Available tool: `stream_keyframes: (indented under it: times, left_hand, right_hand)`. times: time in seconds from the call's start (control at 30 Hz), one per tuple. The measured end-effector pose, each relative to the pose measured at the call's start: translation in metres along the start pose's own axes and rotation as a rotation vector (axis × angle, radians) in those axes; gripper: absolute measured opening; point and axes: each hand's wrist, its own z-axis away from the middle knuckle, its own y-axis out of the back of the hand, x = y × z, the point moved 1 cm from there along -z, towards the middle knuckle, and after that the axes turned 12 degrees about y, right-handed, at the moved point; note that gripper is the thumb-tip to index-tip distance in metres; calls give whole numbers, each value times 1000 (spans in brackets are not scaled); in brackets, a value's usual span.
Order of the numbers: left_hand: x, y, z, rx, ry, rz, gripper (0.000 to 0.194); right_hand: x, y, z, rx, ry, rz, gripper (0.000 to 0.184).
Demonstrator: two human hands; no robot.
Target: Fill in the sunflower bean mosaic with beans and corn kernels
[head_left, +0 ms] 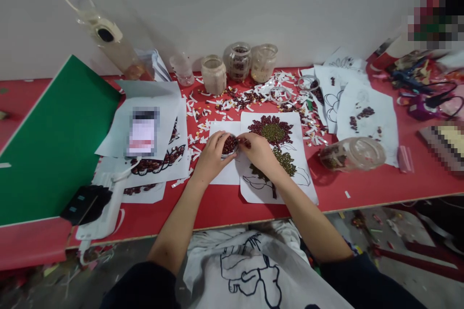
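My left hand (210, 159) is wrapped round a small clear jar of dark red beans (229, 146), its mouth tilted towards me. Closed at the jar's rim, my right hand (258, 150) has some dark red beans (247, 144) showing between its curled fingers. Under my right wrist lies a white sheet (250, 194) with a flower drawing. Its upper flower (273, 130) has dark red bean petals round a green centre. Green beans fill the lower flower (284, 161), partly covered by my right forearm. Leaves and petals at the sides are bare outlines.
Glass jars (213, 75) stand along the wall behind scattered paper strips and beans (250, 99). A large jar (351, 153) lies on its side at right, near more sheets (366, 116). At left are a phone (143, 133), a power strip (103, 203) and a green board (54, 149).
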Motion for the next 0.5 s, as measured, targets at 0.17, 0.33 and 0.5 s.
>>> stream_keyframes:
  times: [0.17, 0.33, 0.5]
  left_hand:
    - [0, -4, -1, -21, 17, 25, 55]
    - [-5, -2, 0, -29, 45, 66, 62]
    - [-9, 9, 4, -1, 82, 85, 68]
  right_hand:
    - [2, -1, 2, 4, 15, 14, 27]
    - [-8, 8, 9, 96, 94, -24, 21]
    - [-8, 35, 60, 289, 100, -5, 25]
